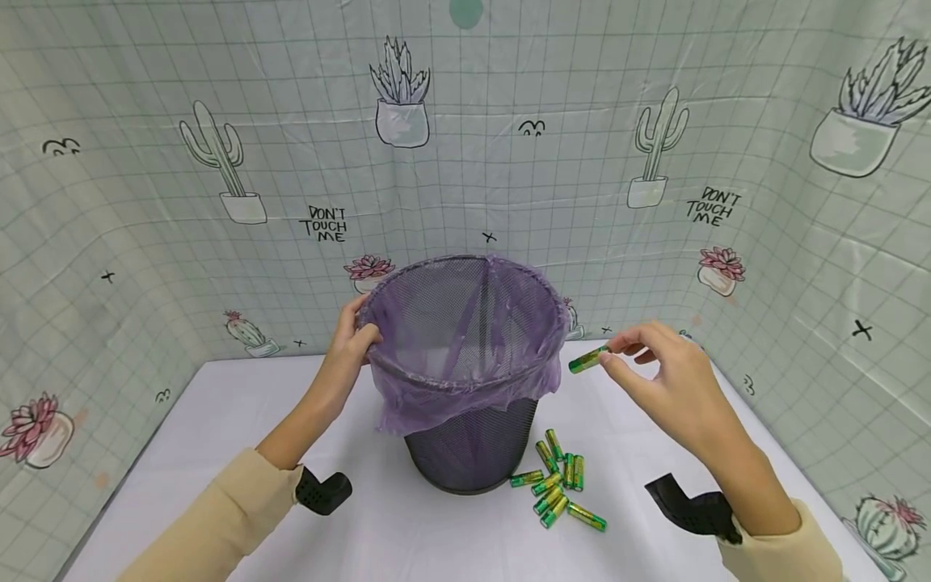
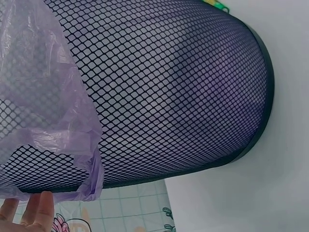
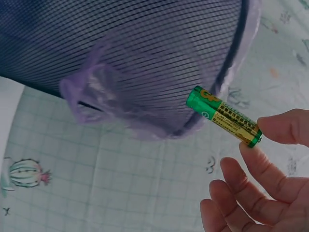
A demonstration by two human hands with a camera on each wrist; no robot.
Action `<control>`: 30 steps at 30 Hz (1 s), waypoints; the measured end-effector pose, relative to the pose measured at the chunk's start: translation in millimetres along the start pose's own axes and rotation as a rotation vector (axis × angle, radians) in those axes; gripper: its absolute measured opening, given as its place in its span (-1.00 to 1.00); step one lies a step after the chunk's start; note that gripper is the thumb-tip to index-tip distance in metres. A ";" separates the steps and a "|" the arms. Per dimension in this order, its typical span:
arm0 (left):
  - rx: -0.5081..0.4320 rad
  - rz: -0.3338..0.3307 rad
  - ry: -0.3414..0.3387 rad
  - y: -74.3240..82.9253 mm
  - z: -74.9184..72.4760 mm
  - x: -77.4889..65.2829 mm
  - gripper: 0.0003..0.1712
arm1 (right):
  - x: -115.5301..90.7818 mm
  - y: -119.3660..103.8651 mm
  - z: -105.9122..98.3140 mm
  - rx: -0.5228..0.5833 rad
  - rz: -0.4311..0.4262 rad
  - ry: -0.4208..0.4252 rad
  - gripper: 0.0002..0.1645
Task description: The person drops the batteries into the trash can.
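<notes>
A black mesh wastebasket (image 1: 473,444) stands upright on the table, lined with a thin purple bag (image 1: 436,408) folded over its rim. On the left side of that rim, my left hand (image 1: 347,343) grips the edge, thumb over the bag and fingers outside. My right hand (image 1: 672,384) pinches a green and gold battery (image 1: 587,360) by one end between thumb and index finger. In the right wrist view the battery (image 3: 224,116) points toward the basket, apart from it. Several loose batteries (image 1: 547,483) lie in a cluster at the basket's lower right.
The white tabletop (image 1: 407,541) carries the basket and batteries. A grid-patterned cloth (image 1: 465,186) with cactus drawings rises behind and at both sides. Black straps with stubby mounts (image 1: 323,491) sit at both wrists.
</notes>
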State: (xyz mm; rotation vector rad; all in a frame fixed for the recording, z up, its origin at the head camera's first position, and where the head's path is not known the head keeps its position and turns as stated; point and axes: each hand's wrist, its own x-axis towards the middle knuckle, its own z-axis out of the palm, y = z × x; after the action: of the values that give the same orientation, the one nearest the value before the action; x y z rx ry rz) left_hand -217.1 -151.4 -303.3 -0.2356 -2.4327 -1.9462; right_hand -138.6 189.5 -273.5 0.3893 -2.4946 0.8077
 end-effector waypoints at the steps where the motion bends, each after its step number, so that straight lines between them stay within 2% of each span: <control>1: -0.002 0.001 -0.001 0.0 0.1 0.0 -0.18 | 2.2 -3.0 -1.5 0.003 0.002 -0.004 -0.83; 8: -0.009 0.002 -0.002 -0.1 0.6 0.4 -0.18 | 16.3 -21.4 -8.0 0.019 -0.012 -0.019 -0.80; 14: -0.007 0.003 0.003 -1.1 0.5 1.5 -0.18 | 28.7 -32.5 -5.6 0.050 -0.036 -0.031 -0.81; 30: -0.010 0.012 0.005 -0.6 0.7 1.3 -0.18 | 42.0 -39.5 12.2 0.087 -0.112 -0.066 -0.88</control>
State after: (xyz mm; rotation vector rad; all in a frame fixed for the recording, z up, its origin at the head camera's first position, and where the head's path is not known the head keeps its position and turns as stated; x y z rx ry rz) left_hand -218.4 -150.7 -303.9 -0.2446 -2.4129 -1.9519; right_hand -162.4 146.2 -241.4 0.5891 -2.4782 0.8731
